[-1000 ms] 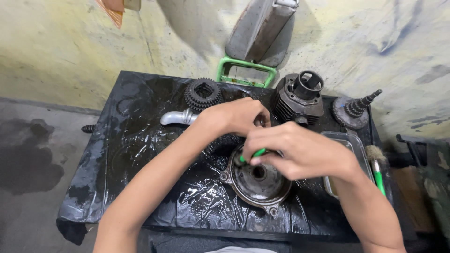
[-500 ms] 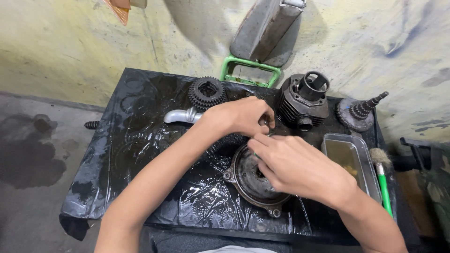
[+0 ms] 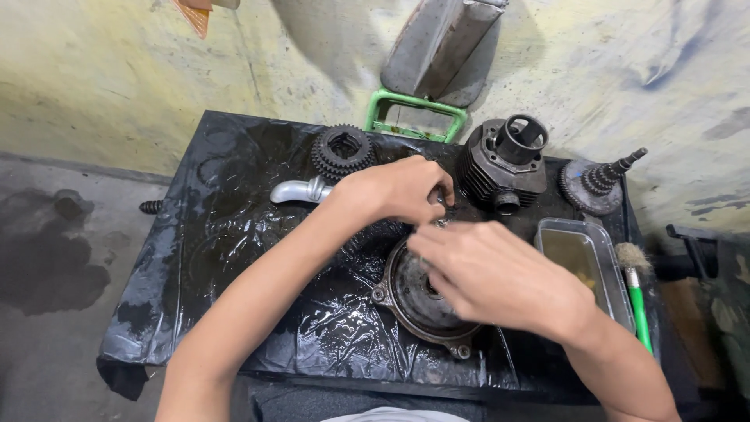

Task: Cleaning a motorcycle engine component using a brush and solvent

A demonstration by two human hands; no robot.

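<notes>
While the left hand [image 3: 394, 187] sits curled at the centre of the frame, its fingers bunched near the right hand's fingertips, what it pinches, if anything, cannot be told; the fingers hide it. Change noted: a second ago a green-handled tool showed between the two hands over the cover; half a second ago it was already hidden or gone, and now no green shows there. The right hand [image 3: 500, 277] has shifted from a closed grip higher up to a looser spread, palm down, fingers partly open and resting on the round metal cover [image 3: 418, 301] at lower centre; whether it holds anything beneath, I cannot tell. The cover has stayed in place on the black plastic sheet [image 3: 226, 234]; reading: work has passed from the tool to bare fingers at the cover's hub.

Surroundings: gear cluster [image 3: 342, 150] at upper centre; bent silver pipe [image 3: 301, 190] just left of the left wrist; finned cylinder [image 3: 504, 164] at upper right; geared shaft [image 3: 598, 184] further right; clear tray [image 3: 586, 266] at right, with a green-handled brush [image 3: 637, 289] beside it; green frame [image 3: 418, 117] at the top against the wall.
</notes>
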